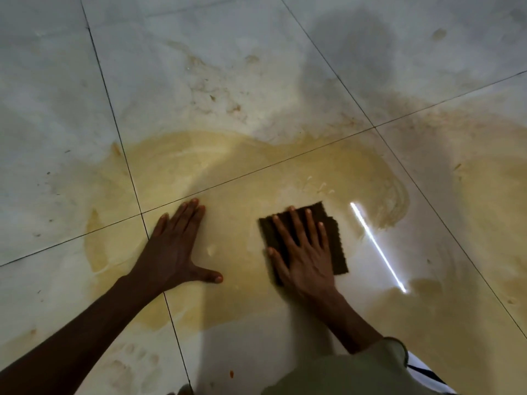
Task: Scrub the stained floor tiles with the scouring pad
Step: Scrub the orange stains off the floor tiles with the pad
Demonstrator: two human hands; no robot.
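A dark brown scouring pad [338,246] lies flat on the wet, yellow-stained floor tiles [245,178]. My right hand [302,249] presses down on the pad with fingers spread, covering its middle and left part. My left hand [176,246] rests flat on the tile to the left, fingers apart, palm down, holding nothing. The yellowish film spreads over several tiles around both hands.
Dark grout lines [114,118] cross the floor. Dry brown smears [216,92] mark the far tile. A bright light reflection [376,246] streaks the wet tile to the right of the pad. My knee in pale cloth [356,372] is at the bottom right.
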